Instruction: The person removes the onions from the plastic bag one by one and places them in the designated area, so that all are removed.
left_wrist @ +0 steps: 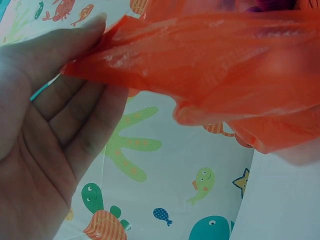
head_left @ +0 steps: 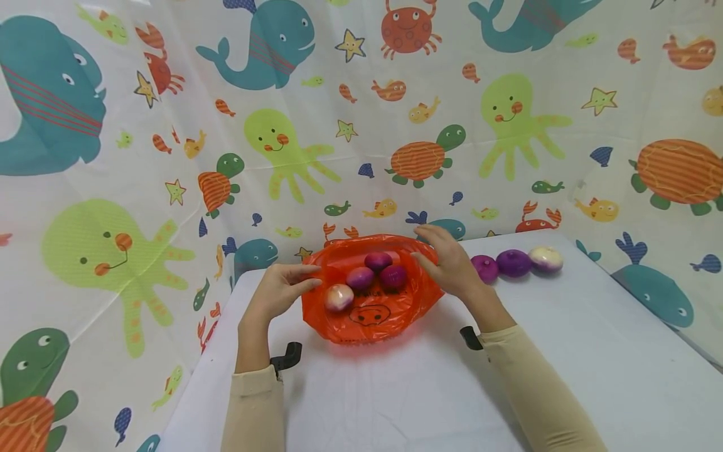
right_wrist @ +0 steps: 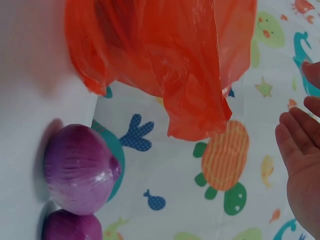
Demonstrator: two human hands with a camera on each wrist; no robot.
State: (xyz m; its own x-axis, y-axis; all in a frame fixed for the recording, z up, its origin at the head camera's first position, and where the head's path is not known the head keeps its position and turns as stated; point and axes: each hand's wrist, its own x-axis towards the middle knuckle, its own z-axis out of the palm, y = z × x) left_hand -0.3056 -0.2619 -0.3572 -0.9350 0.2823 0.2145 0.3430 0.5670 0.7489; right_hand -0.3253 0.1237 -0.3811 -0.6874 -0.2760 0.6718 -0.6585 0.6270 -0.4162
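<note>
A red plastic bag [head_left: 369, 314] lies spread on the white table, its mouth facing up and several onions inside, purple ones [head_left: 360, 278] and a whitish one [head_left: 339, 298]. My left hand [head_left: 278, 290] pinches the bag's left edge; in the left wrist view the thumb of that hand [left_wrist: 55, 110] lies over the red plastic [left_wrist: 200, 60] with the fingers beneath. Beside the bag's right rim is my right hand [head_left: 452, 260], fingers extended. The right wrist view has this hand [right_wrist: 305, 155] apart from the bag [right_wrist: 190, 75], holding nothing.
Right of the bag, a row on the white table [head_left: 395, 402] has two purple onions [head_left: 513, 263] and a whitish one [head_left: 546, 260]. A sheet printed with sea animals [head_left: 361, 100] hangs behind and at the left of the table.
</note>
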